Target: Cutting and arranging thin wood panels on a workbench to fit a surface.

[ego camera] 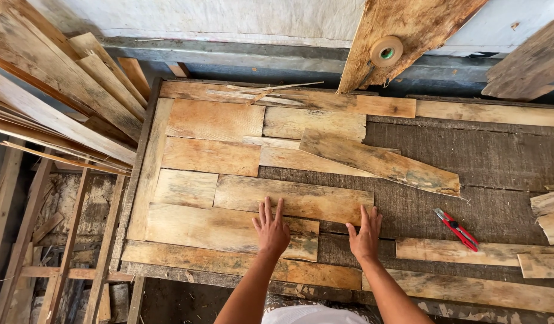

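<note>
Veneer sheets cover the left part of the desk, laid edge to edge like patchwork over a dark rough board, and the person is pressing one more piece into that layout. The left hand lies flat, fingers spread, holding nothing, across the seam between the middle sheet and the lower sheet. The right hand is likewise flat and unclenched, its fingers on the right end of the middle sheet, its palm over bare board. That middle sheet lies just in front of the person, touching the sheets to its left and below, so I judge the step to be seating and aligning it against its neighbours. The right half of the board is not yet covered; a long slanted sheet rests loose across the upper rows, not squared to anything. The next move, to my eye, calls for choosing a piece to fill the gap right of the hands, perhaps trimmed with the red cutter lying well to the right. A tape roll sits on a leaning plank behind.
</note>
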